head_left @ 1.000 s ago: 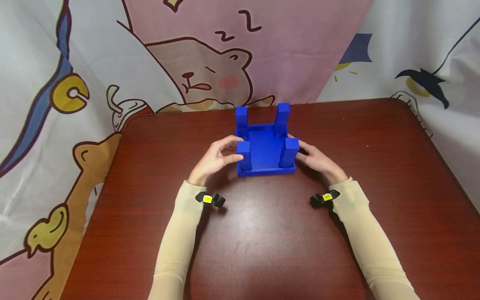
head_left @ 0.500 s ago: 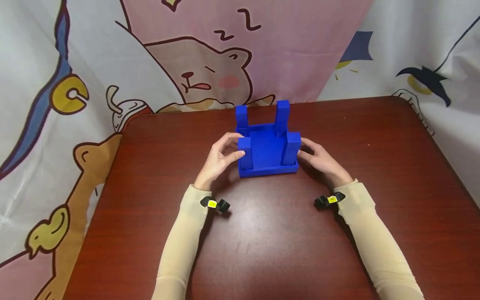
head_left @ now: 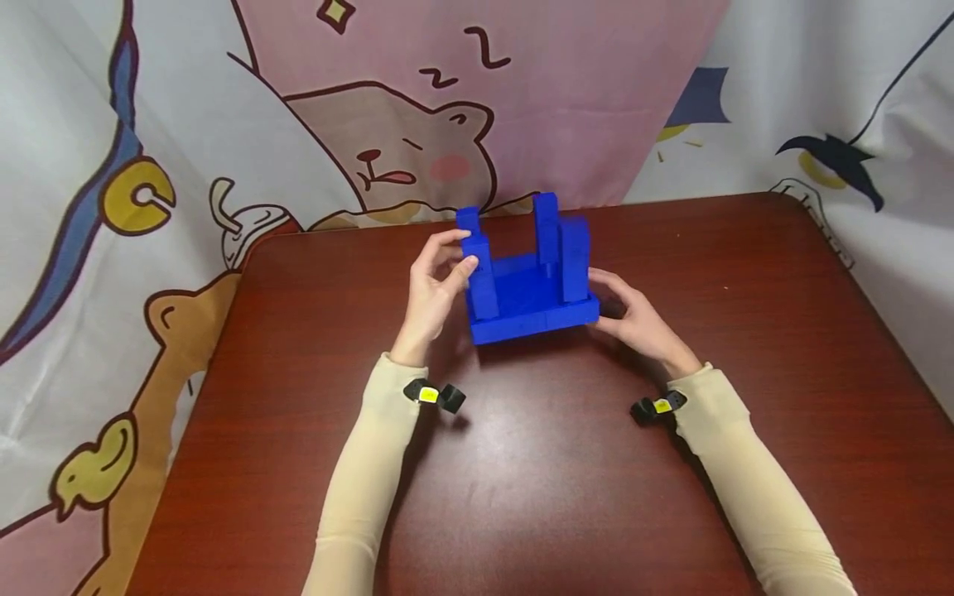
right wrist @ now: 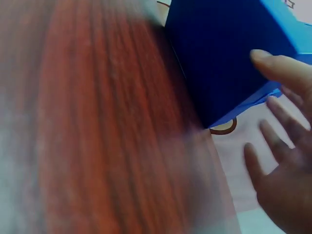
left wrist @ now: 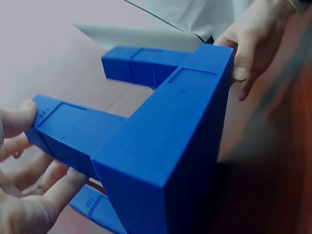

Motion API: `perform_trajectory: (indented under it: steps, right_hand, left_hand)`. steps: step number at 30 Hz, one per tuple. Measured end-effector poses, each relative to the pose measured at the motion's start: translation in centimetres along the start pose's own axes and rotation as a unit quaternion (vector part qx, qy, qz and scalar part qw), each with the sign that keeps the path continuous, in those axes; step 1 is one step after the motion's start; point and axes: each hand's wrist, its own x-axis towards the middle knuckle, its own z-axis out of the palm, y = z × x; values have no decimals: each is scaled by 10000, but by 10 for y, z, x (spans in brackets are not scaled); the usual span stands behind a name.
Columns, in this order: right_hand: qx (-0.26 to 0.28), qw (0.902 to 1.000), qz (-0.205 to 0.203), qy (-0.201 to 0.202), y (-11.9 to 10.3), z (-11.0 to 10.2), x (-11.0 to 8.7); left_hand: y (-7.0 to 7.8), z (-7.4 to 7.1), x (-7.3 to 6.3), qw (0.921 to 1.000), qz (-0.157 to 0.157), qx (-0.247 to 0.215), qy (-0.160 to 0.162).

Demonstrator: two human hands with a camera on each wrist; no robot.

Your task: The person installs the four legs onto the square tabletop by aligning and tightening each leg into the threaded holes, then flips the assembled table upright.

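A blue piece [head_left: 532,323], shaped like a small upturned table, has a flat rimmed base with several square legs standing up from it. In the head view it sits tilted, its near rim slanting up to the right. My left hand [head_left: 432,302] pinches the near left leg [head_left: 484,285] close to its top; in the left wrist view the thumb lies on one side of the leg [left wrist: 68,124] and fingers on the other. My right hand [head_left: 641,323] is at the base's right end. Its thumb [right wrist: 280,68] lies by the blue surface, other fingers spread and loosely bent.
The dark red-brown wooden table [head_left: 522,480] spreads beneath both arms. Behind its far edge hangs a cloth [head_left: 581,99] printed with cartoon animals. A small black wrist device [head_left: 450,397] sits on the left cuff, and another wrist device [head_left: 644,410] on the right.
The blue piece has tipped and turned, its left side and near legs lifting. My left hand has risen with the near left leg; the right hand has shifted slightly right and down along the side.
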Motion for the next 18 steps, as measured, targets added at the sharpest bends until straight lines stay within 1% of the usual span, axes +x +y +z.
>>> perform_trajectory:
  steps: [1, 3, 6, 8, 11, 13, 15, 18]
  right_hand:
    - [142, 9998, -9, 126, -4, 1, 1]
    - [498, 9981, -159, 339, -11, 3, 2]
    - [804, 9946, -314, 579, -13, 6, 2]
    - [1050, 9909, -417, 732, -13, 10, 3]
    - [1011, 9887, -491, 993, -15, 14, 5]
    - [938, 9883, -517, 1089, -16, 17, 6]
    - [803, 9889, -524, 1136, -18, 18, 7]
    - [753, 9892, -491, 1158, -18, 18, 7]
  left_hand:
    - [2, 1, 1, 9999, -89, -52, 63]
    - [5, 2, 3, 9994, -268, -143, 188]
    - [9, 3, 8, 9975, -523, -313, 345]
    - [10, 2, 11, 9963, -611, -423, 437]
    - [7, -1, 14, 9949, -713, -526, 486]
    - [4, -4, 15, 9942, -792, -562, 462]
    - [-2, -8, 13, 9936, -833, -661, 383]
    - [-13, -17, 5, 9939, -742, -797, 194]
